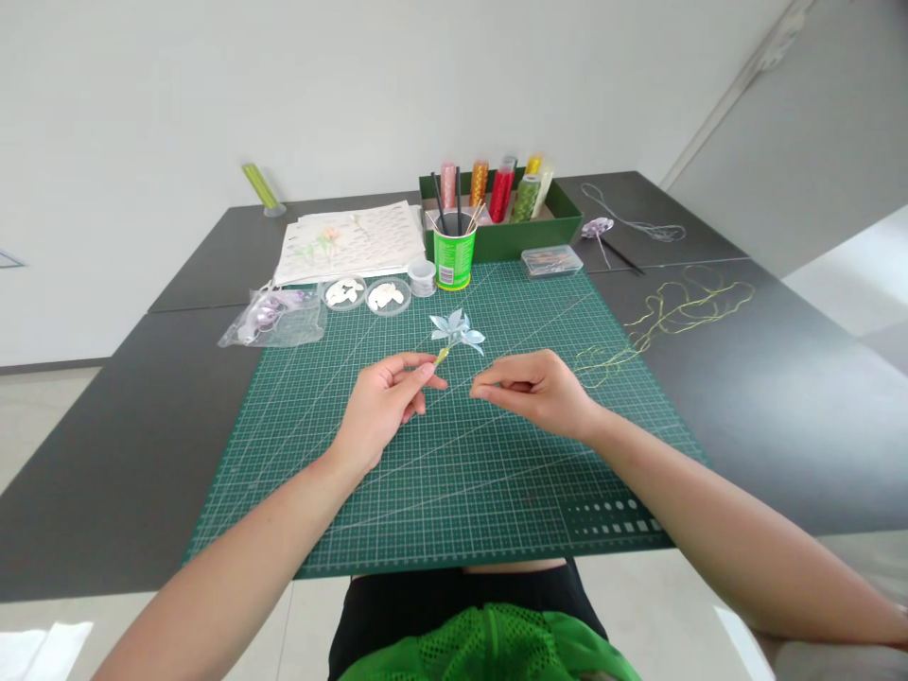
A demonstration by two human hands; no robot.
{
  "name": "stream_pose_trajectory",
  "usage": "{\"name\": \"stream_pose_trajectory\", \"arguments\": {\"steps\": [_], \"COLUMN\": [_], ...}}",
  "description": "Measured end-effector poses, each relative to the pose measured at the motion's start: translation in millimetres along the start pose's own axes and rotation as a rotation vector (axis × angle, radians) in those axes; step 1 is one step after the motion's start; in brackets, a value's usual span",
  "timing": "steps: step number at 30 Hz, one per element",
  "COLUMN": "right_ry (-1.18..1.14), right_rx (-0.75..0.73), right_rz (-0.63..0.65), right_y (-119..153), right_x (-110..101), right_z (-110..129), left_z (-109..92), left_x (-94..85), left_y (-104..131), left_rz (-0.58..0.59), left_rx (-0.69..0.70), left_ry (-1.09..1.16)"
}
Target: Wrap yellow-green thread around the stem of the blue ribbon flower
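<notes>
My left hand (389,397) pinches the green-wrapped stem of a small artificial flower (458,330) between thumb and forefinger. Pale blue petals spread from the stem's tip, pointing away from me. To the right, apart from the flower, my right hand (532,388) is closed with thumb and fingertips pressed together. Whatever it pinches, if anything, is too fine to make out. Both hands are over a green cutting mat (440,492) with a white grid. Loose yellow-green thread (653,326) trails over the mat's right edge, near my right hand.
Behind the mat stand a green can (454,260) of sticks, a green box (497,244) with thread spools, and a clear case (551,261). Dishes of white pieces (388,297), a plastic bag (273,317) and paper sheets (351,241) lie left. A lilac flower (597,227) lies right.
</notes>
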State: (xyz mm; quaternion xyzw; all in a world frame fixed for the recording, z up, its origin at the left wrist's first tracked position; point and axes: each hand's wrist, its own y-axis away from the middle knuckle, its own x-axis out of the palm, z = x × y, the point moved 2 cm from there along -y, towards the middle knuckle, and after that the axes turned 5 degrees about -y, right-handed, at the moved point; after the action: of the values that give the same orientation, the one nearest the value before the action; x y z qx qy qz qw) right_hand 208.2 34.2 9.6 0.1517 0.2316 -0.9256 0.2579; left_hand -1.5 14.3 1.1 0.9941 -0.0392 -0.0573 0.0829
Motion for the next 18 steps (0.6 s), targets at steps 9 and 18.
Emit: {"name": "stream_pose_trajectory", "arguments": {"steps": [9, 18], "right_ry": [-0.225, -0.242], "right_rx": [0.044, 0.113], "right_rz": [-0.049, -0.005], "right_y": [4, 5], "right_x": [-6, -13], "right_z": [16, 8], "left_z": [5, 10], "left_x": [7.1, 14.9], "left_y": [-1, 10], "left_rz": [0.191, 0.425], "left_rx": [0.022, 0.014], "left_ry": [-0.249, -0.394]}}
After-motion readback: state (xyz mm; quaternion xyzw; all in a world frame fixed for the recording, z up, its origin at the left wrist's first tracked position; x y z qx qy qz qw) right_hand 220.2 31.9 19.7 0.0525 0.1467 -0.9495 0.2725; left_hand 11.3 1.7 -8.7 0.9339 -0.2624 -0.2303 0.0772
